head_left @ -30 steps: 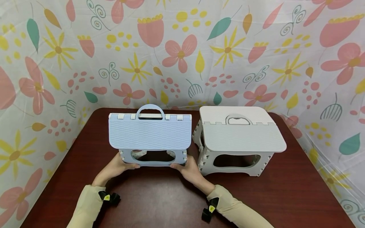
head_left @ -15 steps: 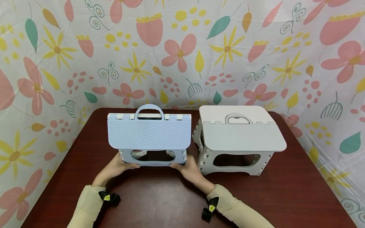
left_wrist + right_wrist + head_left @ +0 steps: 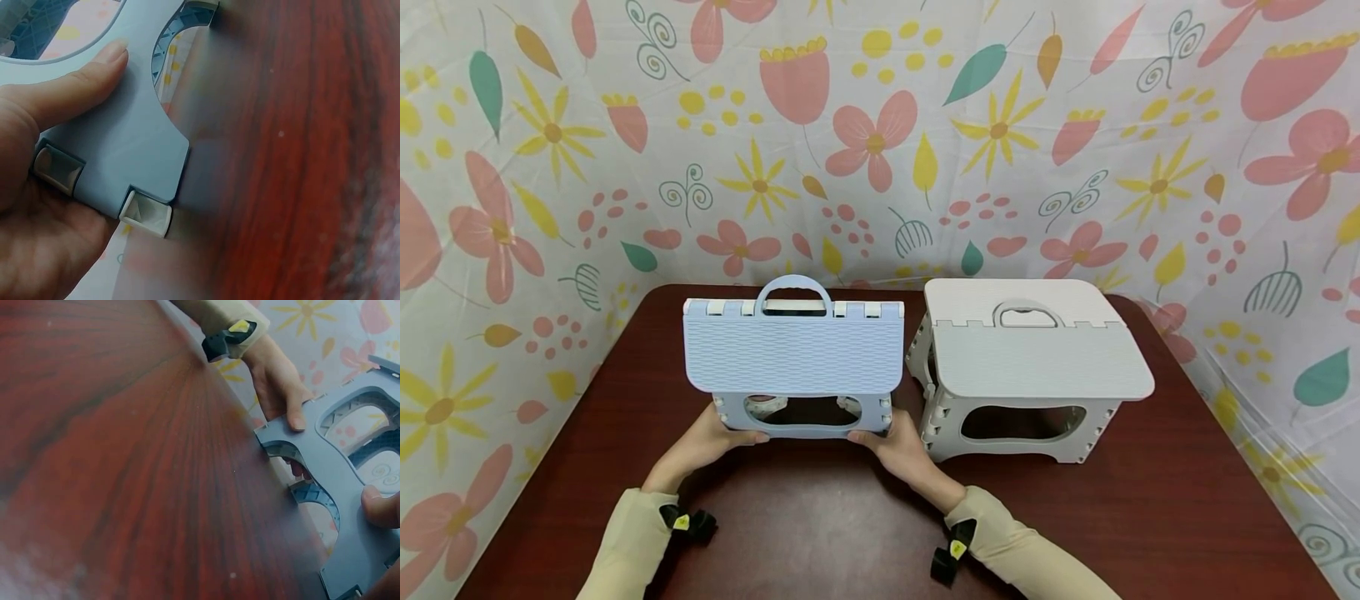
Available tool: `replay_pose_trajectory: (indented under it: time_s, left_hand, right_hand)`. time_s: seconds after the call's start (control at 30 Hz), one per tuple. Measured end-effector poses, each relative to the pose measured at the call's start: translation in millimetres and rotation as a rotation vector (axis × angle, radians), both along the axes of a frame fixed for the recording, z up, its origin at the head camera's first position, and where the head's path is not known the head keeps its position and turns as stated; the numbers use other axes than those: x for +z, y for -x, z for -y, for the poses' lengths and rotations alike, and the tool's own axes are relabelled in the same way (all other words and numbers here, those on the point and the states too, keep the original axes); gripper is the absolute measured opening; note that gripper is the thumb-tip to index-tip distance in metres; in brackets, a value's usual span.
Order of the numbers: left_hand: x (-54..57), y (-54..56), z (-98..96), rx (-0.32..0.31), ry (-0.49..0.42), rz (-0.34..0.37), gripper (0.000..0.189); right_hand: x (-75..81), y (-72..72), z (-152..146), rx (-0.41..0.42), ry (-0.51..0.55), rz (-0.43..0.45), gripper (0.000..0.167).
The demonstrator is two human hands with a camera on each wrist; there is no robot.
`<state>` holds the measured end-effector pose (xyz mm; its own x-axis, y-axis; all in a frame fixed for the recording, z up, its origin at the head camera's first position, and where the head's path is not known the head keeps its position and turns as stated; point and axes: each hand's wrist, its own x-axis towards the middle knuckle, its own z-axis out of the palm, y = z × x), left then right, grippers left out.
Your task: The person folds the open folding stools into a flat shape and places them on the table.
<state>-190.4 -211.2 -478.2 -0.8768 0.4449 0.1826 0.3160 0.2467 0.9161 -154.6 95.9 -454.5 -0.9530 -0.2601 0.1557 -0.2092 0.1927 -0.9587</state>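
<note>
A light blue folding stool (image 3: pixel 793 346), its woven-pattern top half sloping down toward me and its arched handle (image 3: pixel 793 292) standing up, is between my hands on the left of the table. My left hand (image 3: pixel 703 437) grips its lower left leg, thumb on the front panel; in the left wrist view that thumb (image 3: pixel 81 84) lies below the oval opening, near white hinge clips (image 3: pixel 147 212). On the lower right, my right hand (image 3: pixel 898 450) holds the other leg, and its thumb (image 3: pixel 381 509) presses the panel. The fingers behind the legs are mostly hidden.
A white folding stool (image 3: pixel 1041 362) stands unfolded close to the right, its top flat and handle laid down. Both stools are on a dark red-brown wooden table (image 3: pixel 820 533). A floral curtain (image 3: pixel 880 167) hangs behind and along the sides. Black straps with small devices (image 3: pixel 951 550) circle the wrists.
</note>
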Motion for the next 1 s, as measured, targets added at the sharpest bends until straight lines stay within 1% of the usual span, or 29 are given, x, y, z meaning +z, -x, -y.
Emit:
replay_pose_trajectory:
  time_s: [0.13, 0.27, 0.4, 0.5, 0.63, 0.87, 1.0]
  left_hand:
    - [-0.3, -0.4, 0.2, -0.012, -0.002, 0.021, 0.090]
    - [-0.7, -0.1, 0.1, 0.000, 0.003, 0.026, 0.088]
    - [-1.4, 1.2, 0.1, 0.015, 0.011, 0.002, 0.087]
    - [-2.3, 2.1, 0.2, 0.020, 0.016, -0.030, 0.087]
    - [-2.4, 3.0, 0.4, 0.016, 0.018, -0.042, 0.087]
    - [-2.4, 1.5, 0.1, -0.005, -0.012, -0.004, 0.086]
    - [-1.7, 1.6, -0.1, -0.009, -0.017, -0.010, 0.087]
  right_hand:
    - [4.0, -2.2, 0.0, 0.005, -0.007, 0.008, 0.036]
    - [4.9, -2.8, 0.5, -0.008, -0.017, 0.019, 0.033]
    - [5.3, -2.4, 0.7, -0.014, -0.022, 0.026, 0.028]
    - [5.7, -2.3, 0.9, -0.017, -0.024, 0.032, 0.027]
    - [7.1, -2.5, 1.1, -0.024, -0.030, 0.036, 0.025]
    - [6.7, -2.9, 0.8, -0.024, -0.031, 0.038, 0.027]
    - [6.2, -2.3, 0.2, -0.010, -0.018, 0.027, 0.030]
